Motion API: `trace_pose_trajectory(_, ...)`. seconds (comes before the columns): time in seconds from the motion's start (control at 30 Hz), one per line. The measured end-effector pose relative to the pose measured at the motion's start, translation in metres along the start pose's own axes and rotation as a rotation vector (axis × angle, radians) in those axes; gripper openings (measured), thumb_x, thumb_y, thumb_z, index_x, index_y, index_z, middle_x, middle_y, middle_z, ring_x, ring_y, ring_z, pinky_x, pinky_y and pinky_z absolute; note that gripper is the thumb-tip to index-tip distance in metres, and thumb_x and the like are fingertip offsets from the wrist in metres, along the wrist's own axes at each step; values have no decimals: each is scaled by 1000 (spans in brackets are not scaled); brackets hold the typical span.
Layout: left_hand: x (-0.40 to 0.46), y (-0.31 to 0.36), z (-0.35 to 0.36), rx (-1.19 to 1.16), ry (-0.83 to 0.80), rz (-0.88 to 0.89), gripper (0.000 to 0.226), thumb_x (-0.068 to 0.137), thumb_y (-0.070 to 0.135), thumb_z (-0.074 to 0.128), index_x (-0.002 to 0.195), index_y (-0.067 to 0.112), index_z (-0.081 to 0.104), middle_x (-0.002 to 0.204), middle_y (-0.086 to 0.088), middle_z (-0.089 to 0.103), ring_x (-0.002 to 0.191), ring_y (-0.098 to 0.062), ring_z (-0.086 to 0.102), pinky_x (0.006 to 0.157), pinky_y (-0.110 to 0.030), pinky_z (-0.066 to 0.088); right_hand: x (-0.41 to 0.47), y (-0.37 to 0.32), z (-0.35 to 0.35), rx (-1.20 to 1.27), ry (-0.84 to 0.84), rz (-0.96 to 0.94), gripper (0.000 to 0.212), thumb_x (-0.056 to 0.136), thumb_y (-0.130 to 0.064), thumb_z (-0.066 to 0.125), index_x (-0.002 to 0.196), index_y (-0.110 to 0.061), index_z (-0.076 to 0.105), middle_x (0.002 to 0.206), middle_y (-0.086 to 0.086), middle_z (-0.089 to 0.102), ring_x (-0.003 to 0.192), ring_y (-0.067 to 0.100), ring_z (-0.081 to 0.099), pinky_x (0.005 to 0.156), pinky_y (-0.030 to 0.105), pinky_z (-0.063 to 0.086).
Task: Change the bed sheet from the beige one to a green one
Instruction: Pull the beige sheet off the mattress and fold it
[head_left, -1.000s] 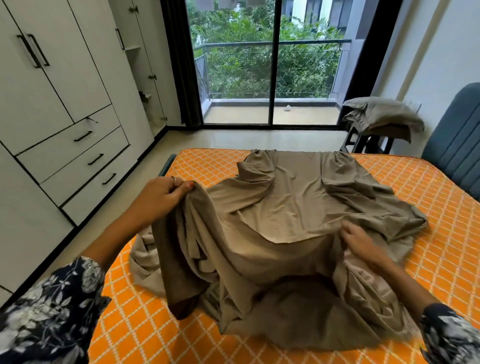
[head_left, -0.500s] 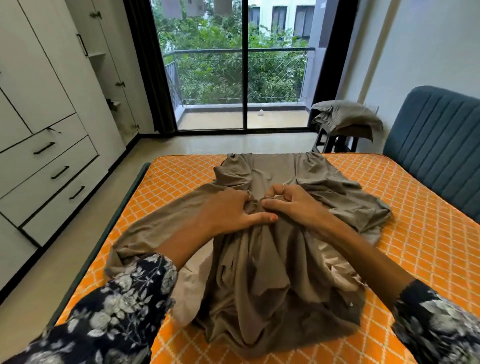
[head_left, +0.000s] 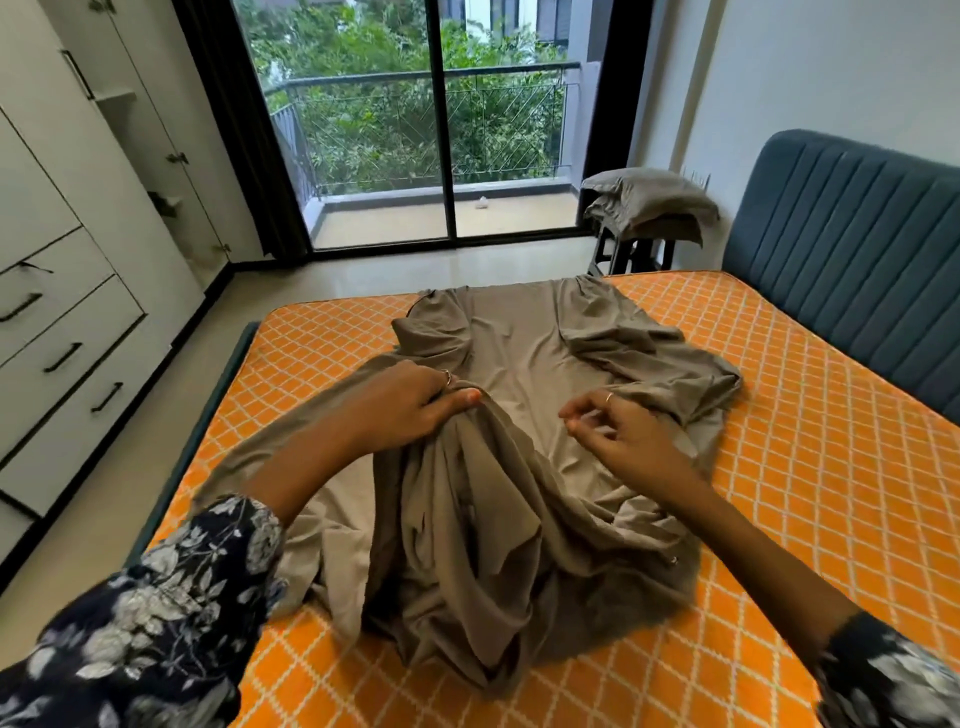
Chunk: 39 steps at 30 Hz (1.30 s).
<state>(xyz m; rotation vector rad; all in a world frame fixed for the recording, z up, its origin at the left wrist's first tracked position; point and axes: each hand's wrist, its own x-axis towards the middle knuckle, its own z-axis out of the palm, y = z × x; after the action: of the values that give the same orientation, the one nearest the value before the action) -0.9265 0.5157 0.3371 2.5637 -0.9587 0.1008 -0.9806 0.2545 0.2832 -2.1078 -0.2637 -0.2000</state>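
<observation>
A tall sliding glass door (head_left: 447, 135) with a black frame fills the upper middle of the frame, daylight coming through it. Beyond it lie a balcony railing (head_left: 415, 78) and dense green trees (head_left: 384, 119). White wardrobes with drawers and black handles (head_left: 67, 291) line the left edge. The floor (head_left: 104, 493) is pale and glossy. At upper right, a plain white wall (head_left: 831, 78) rises above a blue channelled headboard (head_left: 852, 249), with a dark stool (head_left: 634, 254) just beside it.
</observation>
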Motion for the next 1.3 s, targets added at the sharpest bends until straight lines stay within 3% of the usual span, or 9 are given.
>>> trace_pose_trajectory(0.13, -11, -10, -4, 80, 40, 37, 55, 83, 74, 26, 54, 29, 37, 45, 10, 35, 47, -5, 46, 46, -18, 27, -10, 14, 23, 5, -77, 45, 14, 91, -6, 60, 97, -18, 62, 79, -11, 58, 63, -10, 57, 61, 7, 43)
trace_pose_trajectory(0.2, -17, -12, -5, 77, 36, 62, 51, 83, 71, 28, 54, 30, 36, 45, 11, 34, 52, -2, 49, 47, -16, 30, -9, 23, 34, -3, -86, 52, 18, 90, -10, 62, 96, -27, 58, 89, -8, 62, 75, -5, 60, 68, 10, 46)
trace_pose_trajectory(0.33, -28, -12, -5, 123, 32, 53, 46, 84, 65, 28, 54, 31, 34, 44, 11, 31, 53, -1, 50, 47, -18, 22, -5, 38, 55, -11, -135, 107, 21, 89, -14, 64, 107, -23, 57, 99, -5, 60, 87, 3, 61, 75, 14, 48)
trace_pose_trajectory(0.47, -40, -18, -1, 181, 35, 43, 49, 84, 73, 23, 57, 34, 35, 46, 13, 33, 40, -4, 37, 47, -20, 23, -1, 47, 69, -69, -251, 123, 40, 88, -16, 66, 125, -22, 54, 107, -9, 55, 97, 3, 53, 74, 0, 40)
trace_pose_trajectory(0.73, -55, -28, -7, 164, 60, 33, 52, 87, 74, 18, 58, 34, 34, 47, 13, 33, 54, -4, 49, 46, -18, 28, 6, 71, 85, -117, -377, 105, 17, 82, -9, 67, 98, -10, 60, 94, 5, 61, 87, 16, 57, 76, 26, 44)
trace_pose_trajectory(1.0, -68, -41, -14, 201, 63, -55, 62, 83, 80, 15, 55, 28, 33, 46, 9, 33, 41, -9, 38, 44, -25, 29, 7, 79, 88, -147, -155, -9, 26, 80, -9, 69, 105, -15, 62, 93, -2, 58, 80, 12, 58, 70, 15, 43)
trace_pose_trajectory(1.1, -67, -45, -17, 205, 51, -86, 66, 82, 81, 15, 55, 25, 35, 46, 6, 34, 40, -8, 36, 45, -30, 33, 3, 77, 85, -144, -129, -53, 24, 80, -15, 73, 101, -18, 62, 88, -4, 60, 75, 13, 59, 67, 22, 46)
trace_pose_trajectory(1.2, -66, -52, -18, 205, 43, -103, 70, 84, 79, 17, 57, 20, 44, 46, 2, 40, 40, -11, 40, 45, -33, 36, 0, 80, 82, -168, -160, -41, 17, 81, -20, 72, 94, -24, 62, 79, -7, 63, 70, 12, 61, 65, 27, 47)
trace_pose_trajectory(1.3, -65, -61, -22, 194, 43, -137, 83, 84, 80, 15, 71, 11, 60, 52, -2, 51, 46, -13, 49, 50, -38, 43, -1, 96, 80, -315, -297, 54, 16, 85, -18, 64, 86, -34, 61, 86, -3, 66, 83, 16, 63, 68, 29, 42)
